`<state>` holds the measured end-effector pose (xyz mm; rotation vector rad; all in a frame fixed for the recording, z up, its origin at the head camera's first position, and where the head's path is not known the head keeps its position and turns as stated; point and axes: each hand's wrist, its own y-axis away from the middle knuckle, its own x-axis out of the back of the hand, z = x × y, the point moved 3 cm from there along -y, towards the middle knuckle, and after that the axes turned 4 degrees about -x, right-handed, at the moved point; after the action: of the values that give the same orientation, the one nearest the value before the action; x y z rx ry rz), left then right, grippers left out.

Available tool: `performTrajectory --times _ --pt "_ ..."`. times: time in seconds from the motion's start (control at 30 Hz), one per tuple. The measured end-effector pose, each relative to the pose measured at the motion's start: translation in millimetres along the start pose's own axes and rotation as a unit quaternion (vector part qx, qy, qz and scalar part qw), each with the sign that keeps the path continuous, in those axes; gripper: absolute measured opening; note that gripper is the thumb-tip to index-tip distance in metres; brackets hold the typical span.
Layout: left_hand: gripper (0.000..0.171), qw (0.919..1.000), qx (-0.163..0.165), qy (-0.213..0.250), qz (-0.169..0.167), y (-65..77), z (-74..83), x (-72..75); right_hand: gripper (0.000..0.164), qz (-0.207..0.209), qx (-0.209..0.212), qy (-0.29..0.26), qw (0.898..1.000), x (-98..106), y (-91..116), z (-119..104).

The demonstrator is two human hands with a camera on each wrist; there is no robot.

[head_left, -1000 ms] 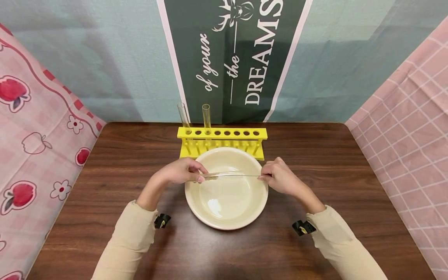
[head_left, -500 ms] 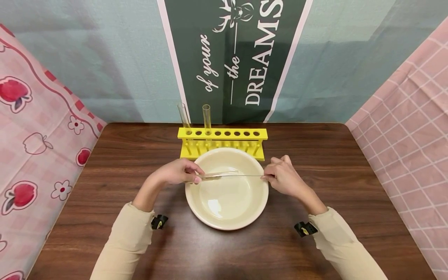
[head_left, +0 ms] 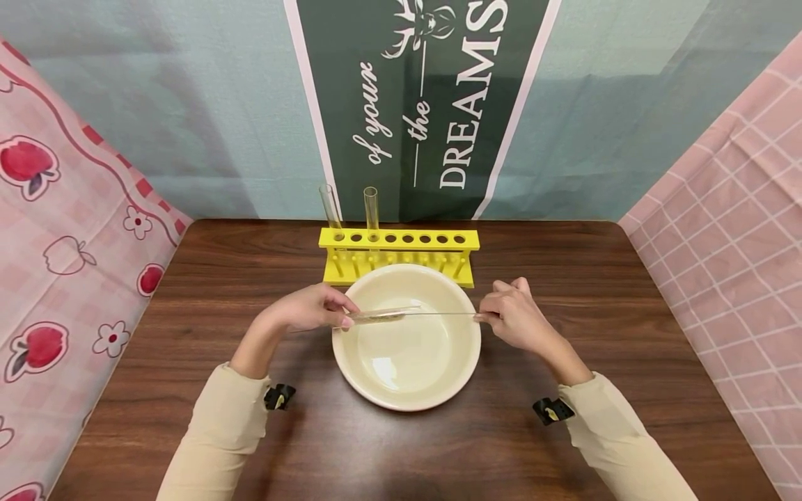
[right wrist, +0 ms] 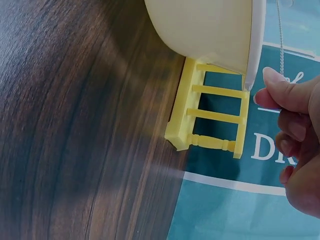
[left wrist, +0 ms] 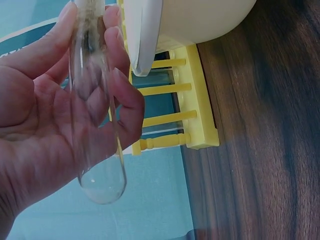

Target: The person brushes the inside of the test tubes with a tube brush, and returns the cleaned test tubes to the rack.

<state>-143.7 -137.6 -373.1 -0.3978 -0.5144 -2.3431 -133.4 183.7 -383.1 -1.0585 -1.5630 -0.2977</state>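
Observation:
Above the cream basin (head_left: 407, 398), my left hand (head_left: 305, 308) holds a clear glass test tube (left wrist: 102, 187) sideways, thumb on one side and fingers on the other. Its rounded end points away to the left, past the palm. From the right, my right hand (head_left: 515, 317) pinches the thin twisted-wire handle (right wrist: 281, 47) of a test tube brush between thumb and forefinger. That wire runs leftward into the tube's mouth, and the brownish bristles (left wrist: 91, 35) show through the glass.
Directly behind the basin stands a yellow test tube rack (head_left: 401, 240). Two clear test tubes, one tilted at the left end (head_left: 328, 205) and another nearby (head_left: 372, 209), stand in it. A dark wood table (head_left: 564, 278) lies beneath, with hanging cloths behind and at both sides.
My hands have drawn apart, left hand and tube leftward, right hand rightward. More wire shows between the tube's mouth and my right hand, and the bristles sit nearer that mouth.

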Motion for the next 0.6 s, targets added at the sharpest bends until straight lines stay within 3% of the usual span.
performTrajectory --times 0.37,0.6 --pt "0.022 0.9996 0.011 0.026 -0.001 9.0 -2.3 3.1 0.036 0.010 -0.002 0.016 1.000 2.5 6.2 6.4" --pt "0.022 0.9997 -0.002 0.024 -0.005 12.9 -8.8 5.4 0.042 0.012 -0.001 0.020 1.000 4.2 11.9 11.9"
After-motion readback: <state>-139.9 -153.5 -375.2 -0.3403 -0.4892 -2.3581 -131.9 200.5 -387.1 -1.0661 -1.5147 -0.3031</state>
